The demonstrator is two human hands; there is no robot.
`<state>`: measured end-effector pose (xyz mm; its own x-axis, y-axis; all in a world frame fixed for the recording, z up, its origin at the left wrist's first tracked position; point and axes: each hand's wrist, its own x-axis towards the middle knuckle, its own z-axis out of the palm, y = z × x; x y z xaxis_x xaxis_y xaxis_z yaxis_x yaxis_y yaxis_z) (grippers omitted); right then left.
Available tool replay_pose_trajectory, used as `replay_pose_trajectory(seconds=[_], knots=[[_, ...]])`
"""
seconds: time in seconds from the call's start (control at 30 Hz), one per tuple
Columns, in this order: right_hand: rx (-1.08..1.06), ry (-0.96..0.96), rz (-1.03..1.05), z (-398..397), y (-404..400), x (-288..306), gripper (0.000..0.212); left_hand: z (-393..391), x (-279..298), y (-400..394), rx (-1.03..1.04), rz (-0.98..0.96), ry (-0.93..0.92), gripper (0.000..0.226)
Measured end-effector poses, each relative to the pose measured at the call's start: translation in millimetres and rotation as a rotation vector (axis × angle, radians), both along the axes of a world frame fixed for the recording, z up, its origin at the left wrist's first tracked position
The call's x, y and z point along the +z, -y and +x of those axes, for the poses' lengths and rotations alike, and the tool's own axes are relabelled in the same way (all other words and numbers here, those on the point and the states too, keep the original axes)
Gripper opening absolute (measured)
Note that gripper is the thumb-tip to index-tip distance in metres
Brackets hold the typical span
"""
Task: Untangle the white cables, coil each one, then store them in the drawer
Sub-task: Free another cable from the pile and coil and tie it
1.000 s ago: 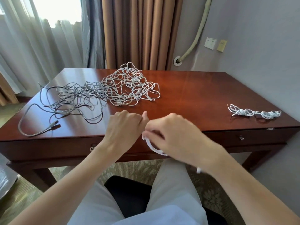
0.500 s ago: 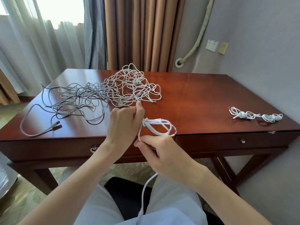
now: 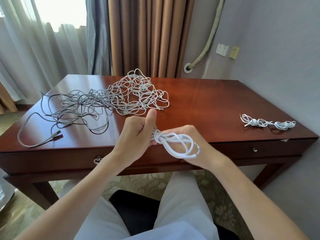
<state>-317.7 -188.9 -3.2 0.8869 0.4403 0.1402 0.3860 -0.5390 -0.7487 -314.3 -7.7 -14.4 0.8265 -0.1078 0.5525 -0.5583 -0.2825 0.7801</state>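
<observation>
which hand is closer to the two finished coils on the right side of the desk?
Right. The right hand sits at the desk's front middle, on the side towards the finished coils; the left hand is further left, beyond it.

2 bare forearms, no sleeves; light grey-white trousers.

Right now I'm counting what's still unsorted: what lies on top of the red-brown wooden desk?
On the red-brown wooden desk lie a big tangle of white and grey cables and two small coiled white cables. The closed drawers hide anything inside.
</observation>
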Motion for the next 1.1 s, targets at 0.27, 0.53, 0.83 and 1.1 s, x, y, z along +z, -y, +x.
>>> replay_pose_trajectory(seconds=[0.27,0.53,0.83,1.1], knots=[[0.041,0.261,-0.163,-35,-30,-31,0.028,19,-4,-18,0.434,0.376,0.253,0.060],[-0.094,0.428,-0.070,-12,-2,14,0.020,14,-16,-20,0.274,0.403,0.199,0.065],[-0.057,0.108,0.253,3,2,-20,0.015,5,0,-13,-0.067,0.016,-0.117,0.066],[-0.018,0.438,-0.272,-35,-31,-39,0.034,21,-15,-15,0.340,0.180,0.139,0.068]])
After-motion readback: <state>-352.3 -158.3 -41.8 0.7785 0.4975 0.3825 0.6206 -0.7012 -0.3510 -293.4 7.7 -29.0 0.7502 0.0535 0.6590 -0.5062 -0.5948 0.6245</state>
